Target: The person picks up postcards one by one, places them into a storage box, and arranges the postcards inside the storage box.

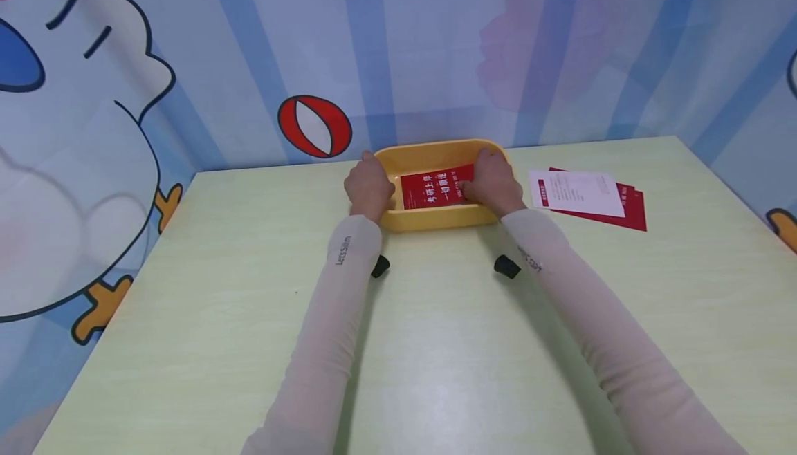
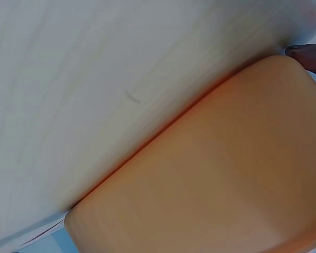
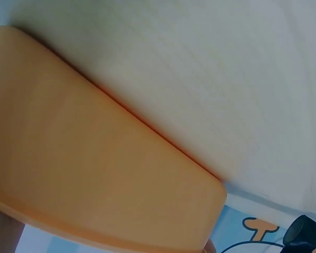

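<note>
A yellow plastic basin (image 1: 438, 219) stands at the far side of the table. My left hand (image 1: 369, 187) grips its left end, with the thumb over the rim. On the opposite end, my right hand (image 1: 496, 183) holds the rim, and its thumb reaches inside near a red card. That red card (image 1: 426, 192), printed with white characters, lies in the basin. Both wrist views show mostly the basin's smooth outer wall (image 2: 200, 174) beside the tabletop. Fingers under the rim are largely hidden.
Right of the basin, a white printed card (image 1: 582, 192) overlaps red cards (image 1: 635, 213) on the pale table (image 1: 429, 358). A cartoon-printed curtain (image 1: 423, 47) hangs behind the table. Small black devices (image 1: 507, 266) show beside both wrists.
</note>
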`<state>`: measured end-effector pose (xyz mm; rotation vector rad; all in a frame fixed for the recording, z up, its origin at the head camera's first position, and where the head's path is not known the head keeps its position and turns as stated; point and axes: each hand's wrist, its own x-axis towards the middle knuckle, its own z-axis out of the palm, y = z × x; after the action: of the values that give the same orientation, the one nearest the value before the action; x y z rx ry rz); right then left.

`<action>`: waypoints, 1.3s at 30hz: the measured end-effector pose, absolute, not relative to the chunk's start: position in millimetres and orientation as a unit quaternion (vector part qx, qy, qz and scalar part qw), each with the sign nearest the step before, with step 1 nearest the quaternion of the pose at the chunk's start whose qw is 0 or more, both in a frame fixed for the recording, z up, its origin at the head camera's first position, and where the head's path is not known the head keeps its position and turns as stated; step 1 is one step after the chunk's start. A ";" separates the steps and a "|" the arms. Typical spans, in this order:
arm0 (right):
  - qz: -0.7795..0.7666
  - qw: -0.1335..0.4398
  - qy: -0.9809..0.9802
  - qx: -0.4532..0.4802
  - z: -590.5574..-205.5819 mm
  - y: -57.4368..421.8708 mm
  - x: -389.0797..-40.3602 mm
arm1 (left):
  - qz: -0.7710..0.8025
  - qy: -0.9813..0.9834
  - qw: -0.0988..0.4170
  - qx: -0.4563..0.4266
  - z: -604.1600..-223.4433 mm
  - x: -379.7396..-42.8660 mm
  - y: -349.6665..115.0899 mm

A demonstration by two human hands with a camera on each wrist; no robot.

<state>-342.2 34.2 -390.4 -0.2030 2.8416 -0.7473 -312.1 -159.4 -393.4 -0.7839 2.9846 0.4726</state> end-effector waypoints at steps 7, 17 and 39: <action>-0.235 0.110 0.963 -0.076 -391.9 34.3 -343.1 | 0.154 0.955 0.008 -0.252 -394.3 -313.3 -158.8; -0.220 0.098 0.967 -0.077 -392.6 34.9 -341.8 | 0.152 0.957 0.010 -0.248 -391.6 -314.0 -158.7; -0.189 0.104 0.973 -0.081 -391.5 33.0 -339.0 | 0.139 0.960 0.009 -0.245 -395.8 -314.0 -161.1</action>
<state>-339.0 33.0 -391.5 -0.2389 2.8696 -0.5563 -314.0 -161.1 -395.8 -0.7649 2.9983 0.4335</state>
